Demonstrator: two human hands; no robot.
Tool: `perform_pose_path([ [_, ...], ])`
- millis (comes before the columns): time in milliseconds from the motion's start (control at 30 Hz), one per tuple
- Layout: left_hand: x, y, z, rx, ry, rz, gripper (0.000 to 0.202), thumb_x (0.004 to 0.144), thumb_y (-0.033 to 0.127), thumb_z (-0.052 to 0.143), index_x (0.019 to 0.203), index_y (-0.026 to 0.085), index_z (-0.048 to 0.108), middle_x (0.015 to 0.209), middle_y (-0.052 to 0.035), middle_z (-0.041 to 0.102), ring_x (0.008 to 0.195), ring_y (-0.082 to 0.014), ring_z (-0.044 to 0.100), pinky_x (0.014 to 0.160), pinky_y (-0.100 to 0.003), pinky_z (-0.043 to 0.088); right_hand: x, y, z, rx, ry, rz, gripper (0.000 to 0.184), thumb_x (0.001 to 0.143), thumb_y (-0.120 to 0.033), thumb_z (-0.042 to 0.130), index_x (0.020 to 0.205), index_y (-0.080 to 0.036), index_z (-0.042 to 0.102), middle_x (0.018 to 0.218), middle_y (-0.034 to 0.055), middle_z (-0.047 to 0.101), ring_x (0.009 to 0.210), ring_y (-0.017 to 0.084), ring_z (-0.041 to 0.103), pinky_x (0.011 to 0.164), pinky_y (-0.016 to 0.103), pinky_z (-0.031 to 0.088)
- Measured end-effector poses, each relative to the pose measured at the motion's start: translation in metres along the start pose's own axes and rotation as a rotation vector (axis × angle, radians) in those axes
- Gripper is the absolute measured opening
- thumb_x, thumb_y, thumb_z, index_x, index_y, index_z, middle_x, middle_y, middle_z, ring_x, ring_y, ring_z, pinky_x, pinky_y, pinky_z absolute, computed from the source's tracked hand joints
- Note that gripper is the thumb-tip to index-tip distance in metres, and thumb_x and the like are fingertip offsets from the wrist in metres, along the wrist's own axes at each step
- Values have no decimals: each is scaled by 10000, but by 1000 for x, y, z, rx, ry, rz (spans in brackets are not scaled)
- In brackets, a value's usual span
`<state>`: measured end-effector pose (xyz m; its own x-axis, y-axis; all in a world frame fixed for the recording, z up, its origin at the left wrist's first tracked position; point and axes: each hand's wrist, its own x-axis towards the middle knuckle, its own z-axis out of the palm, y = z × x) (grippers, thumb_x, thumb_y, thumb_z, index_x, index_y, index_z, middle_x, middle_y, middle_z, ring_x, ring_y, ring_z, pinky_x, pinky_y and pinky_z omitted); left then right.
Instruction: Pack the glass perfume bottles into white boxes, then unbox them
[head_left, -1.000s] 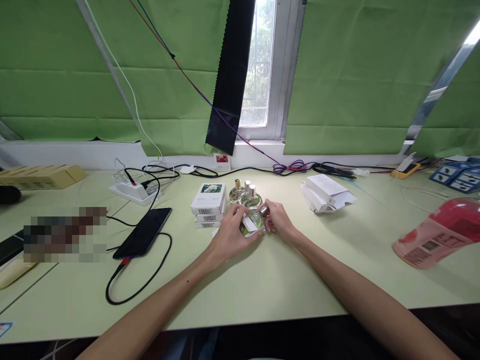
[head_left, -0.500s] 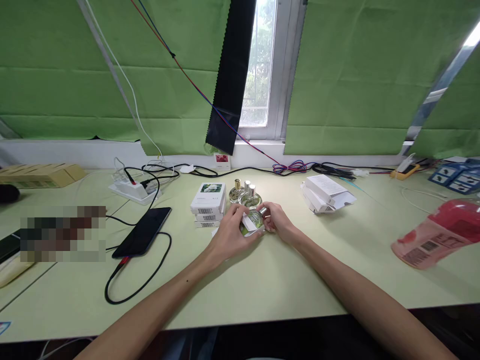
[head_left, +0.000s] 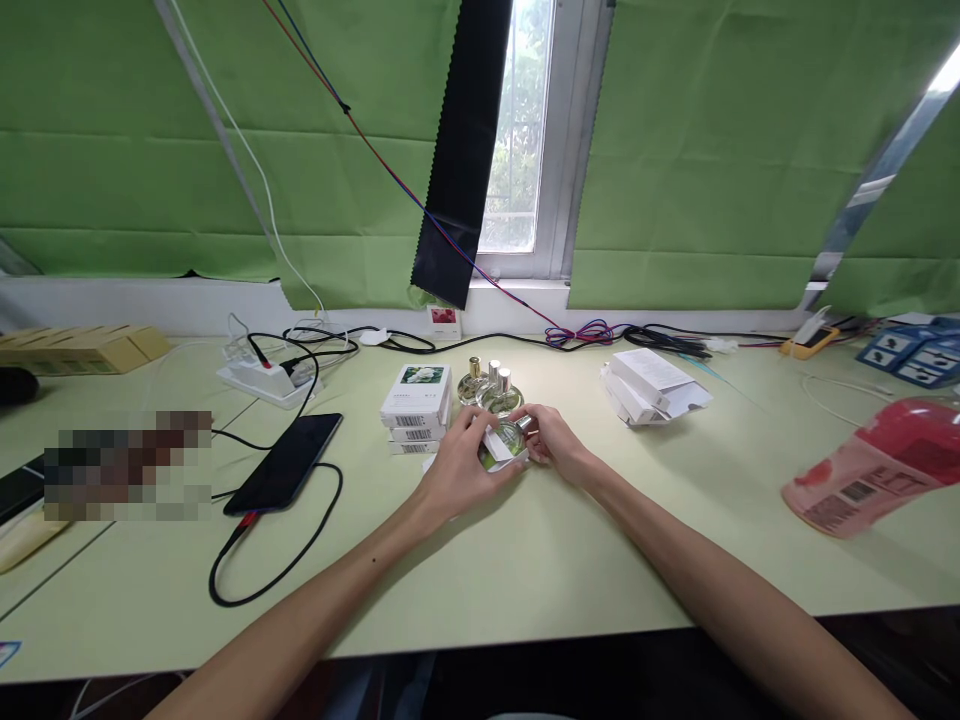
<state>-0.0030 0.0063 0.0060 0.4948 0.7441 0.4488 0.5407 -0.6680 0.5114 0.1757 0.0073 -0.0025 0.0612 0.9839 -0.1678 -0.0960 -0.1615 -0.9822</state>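
Note:
My left hand (head_left: 459, 470) is closed around a small white box (head_left: 496, 446) whose flap stands out, low over the table. A round, flat glass perfume bottle (head_left: 511, 435) lies at the box's opening, its silver cap pointing right. My right hand (head_left: 556, 440) has its fingers closed on the bottle at the cap end. How far the bottle sits in the box is hidden by my fingers. Just behind stand several perfume bottles (head_left: 501, 398) with gold and silver caps. Left of them is a stack of white perfume boxes (head_left: 416, 398), the top one with a white-flower picture.
Opened white cartons (head_left: 652, 388) lie to the right, with a pink bottle (head_left: 874, 470) farther right. On the left are a black phone (head_left: 286, 465) with its cable and a white power strip (head_left: 270, 380). Black cables (head_left: 480, 338) run along the back edge.
Both hands stay almost still on the box and perfume bottle. The view has shifted very slightly; nothing else has visibly moved.

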Motion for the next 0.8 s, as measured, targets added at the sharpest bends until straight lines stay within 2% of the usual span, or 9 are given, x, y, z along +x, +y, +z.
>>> perform_pose_path([
  [800, 0, -1, 0, -6, 6, 16, 357, 773, 343, 778, 1029, 236, 553, 1087, -42, 562, 911, -212, 619, 708, -333, 519, 1, 2, -1, -18, -31, -12, 233, 836, -285, 432, 895, -170, 626, 488, -46, 469, 315, 69, 342, 346, 196, 178],
])
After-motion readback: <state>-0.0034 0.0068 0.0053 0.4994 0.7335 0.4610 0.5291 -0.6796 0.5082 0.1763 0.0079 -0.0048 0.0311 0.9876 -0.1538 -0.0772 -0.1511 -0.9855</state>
